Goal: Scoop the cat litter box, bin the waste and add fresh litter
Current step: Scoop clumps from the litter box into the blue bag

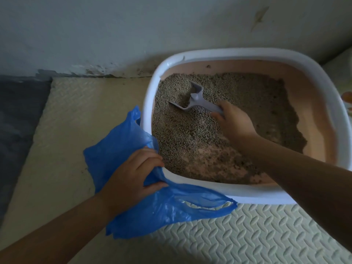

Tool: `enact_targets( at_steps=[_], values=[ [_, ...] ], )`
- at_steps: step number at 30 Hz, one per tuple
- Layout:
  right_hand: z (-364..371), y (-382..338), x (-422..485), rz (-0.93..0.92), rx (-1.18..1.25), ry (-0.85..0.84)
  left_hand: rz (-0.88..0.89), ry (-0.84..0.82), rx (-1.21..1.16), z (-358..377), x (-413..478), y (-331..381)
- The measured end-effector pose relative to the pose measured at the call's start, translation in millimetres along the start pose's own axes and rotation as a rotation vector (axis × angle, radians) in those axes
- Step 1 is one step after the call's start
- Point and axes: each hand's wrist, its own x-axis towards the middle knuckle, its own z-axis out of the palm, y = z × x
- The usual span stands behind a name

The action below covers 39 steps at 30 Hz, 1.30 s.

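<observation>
A litter box with a white rim and pink inner walls sits on the mat against the wall. Grey-brown litter covers most of its floor, with bare pink patches near the front. My right hand grips the handle of a grey scoop whose blade is dug into the litter at the back left. My left hand grips the edge of a blue plastic bag draped beside the box's front left corner.
A cream textured foam mat lies under the box and bag. A dark grey floor strip runs along the left. The pale wall stands close behind, with litter crumbs at its foot.
</observation>
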Motion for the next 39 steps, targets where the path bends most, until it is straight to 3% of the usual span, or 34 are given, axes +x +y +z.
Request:
enact_targets(
  at_steps=[19, 31, 39],
  values=[
    [-82, 34, -77, -0.099, 0.054, 0.072, -0.062, -0.043, -0.029, -6, 0, 6],
    [-92, 30, -87, -0.231, -0.128, 0.083, -0.064, -0.059, -0.016, -6, 0, 8],
    [-94, 33, -86, -0.236, -0.106, 0.114, -0.075, -0.071, -0.003, -7, -1, 9]
  ],
)
